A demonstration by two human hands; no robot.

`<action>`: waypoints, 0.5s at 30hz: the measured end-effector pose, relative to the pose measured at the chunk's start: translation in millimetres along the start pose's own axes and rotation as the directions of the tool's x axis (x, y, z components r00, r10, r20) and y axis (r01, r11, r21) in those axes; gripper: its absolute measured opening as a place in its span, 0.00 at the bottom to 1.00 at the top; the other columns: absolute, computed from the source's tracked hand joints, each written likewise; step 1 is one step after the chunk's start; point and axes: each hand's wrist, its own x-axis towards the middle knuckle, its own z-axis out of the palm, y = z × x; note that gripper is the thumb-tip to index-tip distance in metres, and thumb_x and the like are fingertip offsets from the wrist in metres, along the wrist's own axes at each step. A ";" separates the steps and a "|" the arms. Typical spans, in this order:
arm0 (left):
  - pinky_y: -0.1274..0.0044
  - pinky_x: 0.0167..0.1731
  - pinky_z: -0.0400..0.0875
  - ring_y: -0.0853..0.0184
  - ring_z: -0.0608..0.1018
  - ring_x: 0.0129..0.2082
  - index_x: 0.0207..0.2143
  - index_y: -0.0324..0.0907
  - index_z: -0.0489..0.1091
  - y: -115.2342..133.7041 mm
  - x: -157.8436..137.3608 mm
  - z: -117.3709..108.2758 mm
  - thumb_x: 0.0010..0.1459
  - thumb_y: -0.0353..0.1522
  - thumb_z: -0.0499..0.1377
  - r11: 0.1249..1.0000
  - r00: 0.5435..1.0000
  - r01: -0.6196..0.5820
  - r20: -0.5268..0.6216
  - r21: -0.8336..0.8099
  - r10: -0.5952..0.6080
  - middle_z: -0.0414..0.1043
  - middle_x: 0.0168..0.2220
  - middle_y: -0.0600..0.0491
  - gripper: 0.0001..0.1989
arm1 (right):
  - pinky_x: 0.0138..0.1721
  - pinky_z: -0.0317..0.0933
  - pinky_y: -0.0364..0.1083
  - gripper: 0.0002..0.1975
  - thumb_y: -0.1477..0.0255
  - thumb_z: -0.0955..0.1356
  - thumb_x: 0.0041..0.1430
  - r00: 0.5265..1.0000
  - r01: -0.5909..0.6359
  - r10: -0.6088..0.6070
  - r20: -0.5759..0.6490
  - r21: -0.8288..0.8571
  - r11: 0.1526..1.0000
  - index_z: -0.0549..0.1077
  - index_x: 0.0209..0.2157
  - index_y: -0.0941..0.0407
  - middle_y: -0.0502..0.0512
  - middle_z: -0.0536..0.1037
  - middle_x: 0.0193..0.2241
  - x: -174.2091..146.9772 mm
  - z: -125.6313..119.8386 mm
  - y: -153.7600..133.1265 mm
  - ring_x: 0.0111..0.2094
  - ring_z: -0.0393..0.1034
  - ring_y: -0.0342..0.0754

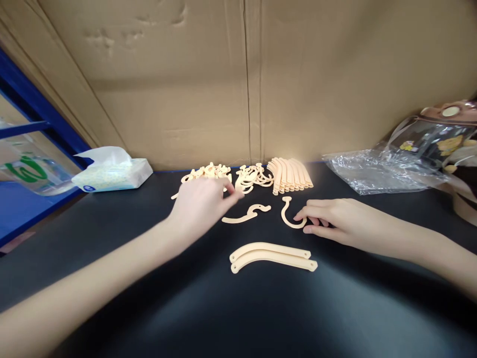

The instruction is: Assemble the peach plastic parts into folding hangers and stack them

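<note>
Cream plastic parts lie on a black table. My right hand pinches the lower end of a curved hook, which rests on the table with its flat, wider end pointing away from me. Over the front of the small-parts pile hovers my left hand, thumb and fingertips close together. Whether anything is between them I cannot make out. Below that hand lies a wavy arm with a curl at its right end. Nearest me, two long curved bars lie side by side, with holes at their ends.
Loose hooks and a neat stack of curved bars stand at the back against a cardboard wall. A tissue pack is at left, beside a blue frame. Clear plastic bags lie at right.
</note>
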 end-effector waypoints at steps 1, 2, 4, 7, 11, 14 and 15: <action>0.77 0.25 0.59 0.64 0.76 0.22 0.31 0.46 0.77 0.1 -11.0 4.9 0.60 0.44 0.56 0.999 0.999 -0.045 0.011 -0.026 0.045 0.72 0.19 0.56 0.16 | 0.33 0.61 0.46 0.13 0.64 0.60 0.66 1.000 0.000 0.000 0.001 -0.001 1.000 0.72 0.43 0.54 0.52 0.75 0.35 0.1 0.3 0.6 0.34 0.71 0.48; 0.78 0.23 0.57 0.66 0.74 0.19 0.31 0.46 0.76 -0.2 -20.8 9.7 0.61 0.45 0.55 0.995 0.996 -0.081 0.029 -0.054 0.082 0.71 0.17 0.58 0.16 | 0.33 0.61 0.46 0.13 0.64 0.60 0.66 1.000 -0.001 0.001 0.000 -0.001 1.000 0.72 0.43 0.54 0.52 0.75 0.34 0.3 0.6 1.1 0.33 0.71 0.47; 0.79 0.21 0.55 0.69 0.73 0.16 0.32 0.47 0.76 -1.7 -35.0 17.9 0.62 0.45 0.56 0.986 0.989 -0.123 0.063 -0.115 0.130 0.69 0.15 0.60 0.14 | 0.32 0.60 0.45 0.13 0.64 0.60 0.66 1.000 -0.007 0.007 -0.006 0.004 1.000 0.72 0.43 0.53 0.51 0.75 0.34 0.8 1.3 2.2 0.33 0.71 0.47; 0.80 0.20 0.54 0.70 0.74 0.17 0.32 0.47 0.75 -4.0 -42.9 25.7 0.62 0.43 0.57 0.971 0.984 -0.174 0.012 -0.164 0.179 0.70 0.16 0.62 0.13 | 0.32 0.60 0.45 0.13 0.64 0.60 0.66 1.000 -0.016 0.016 -0.010 0.016 1.000 0.72 0.43 0.53 0.51 0.75 0.34 2.2 2.8 3.3 0.33 0.71 0.46; 0.81 0.19 0.55 0.71 0.77 0.20 0.32 0.47 0.75 -6.7 -40.5 35.4 0.62 0.42 0.57 0.945 0.955 -0.287 -0.119 -0.159 0.270 0.76 0.20 0.62 0.12 | 0.32 0.59 0.45 0.13 0.63 0.61 0.65 1.000 -0.030 0.030 -0.002 0.024 0.999 0.72 0.44 0.53 0.50 0.75 0.33 4.5 4.6 3.4 0.32 0.70 0.45; 0.81 0.20 0.56 0.71 0.78 0.21 0.31 0.46 0.75 -10.1 -38.1 43.0 0.63 0.40 0.58 0.929 0.933 -0.345 -0.161 -0.135 0.323 0.77 0.23 0.62 0.11 | 0.31 0.59 0.45 0.13 0.63 0.61 0.65 0.999 -0.038 0.038 0.009 0.018 0.999 0.72 0.43 0.53 0.50 0.74 0.31 5.4 5.3 2.3 0.31 0.70 0.45; 0.81 0.20 0.56 0.70 0.79 0.22 0.31 0.46 0.75 -11.3 -37.6 44.7 0.63 0.40 0.58 0.927 0.930 -0.351 -0.164 -0.132 0.329 0.77 0.23 0.63 0.11 | 0.31 0.59 0.45 0.13 0.63 0.61 0.65 0.999 -0.041 0.040 0.012 0.017 0.999 0.72 0.43 0.53 0.50 0.74 0.31 5.7 5.5 1.8 0.31 0.69 0.46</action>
